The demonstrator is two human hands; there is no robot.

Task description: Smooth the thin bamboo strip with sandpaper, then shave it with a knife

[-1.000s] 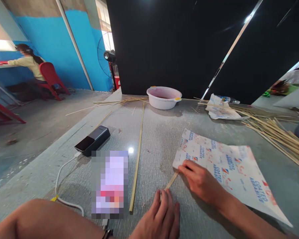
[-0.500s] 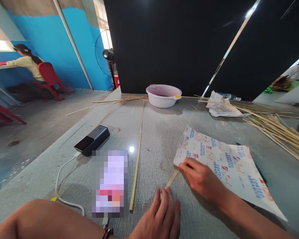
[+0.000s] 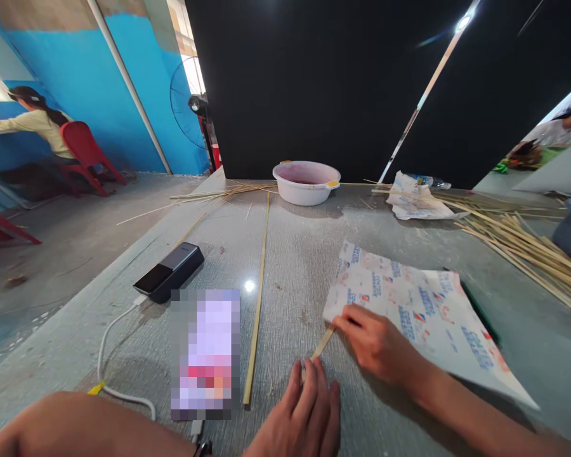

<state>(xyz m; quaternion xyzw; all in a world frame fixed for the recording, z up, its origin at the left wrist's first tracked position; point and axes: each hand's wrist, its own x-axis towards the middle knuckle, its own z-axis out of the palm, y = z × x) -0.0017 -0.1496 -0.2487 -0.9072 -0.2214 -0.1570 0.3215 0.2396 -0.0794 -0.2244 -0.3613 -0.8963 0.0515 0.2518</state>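
A thin bamboo strip lies slantwise on the grey table between my two hands. My left hand has its fingers together, pressing the strip's near part to the table. Beyond it, my right hand pinches the left corner of a sheet of sandpaper where the strip runs in under it. The sheet's white printed backing faces up, with a dark green underside at the right edge. My fingers and the paper hide the strip's ends. Another bamboo strip lies lengthwise to the left of my hands.
Left of the hands lie a phone with a blurred screen, a black device and a white cable. A white basin stands at the back. Bamboo strips and crumpled paper lie right. Two people sit farther off.
The view has swung slightly right, shifting everything left in the picture. My right hand and the sandpaper have come slightly closer to my left hand. Both grips look the same.
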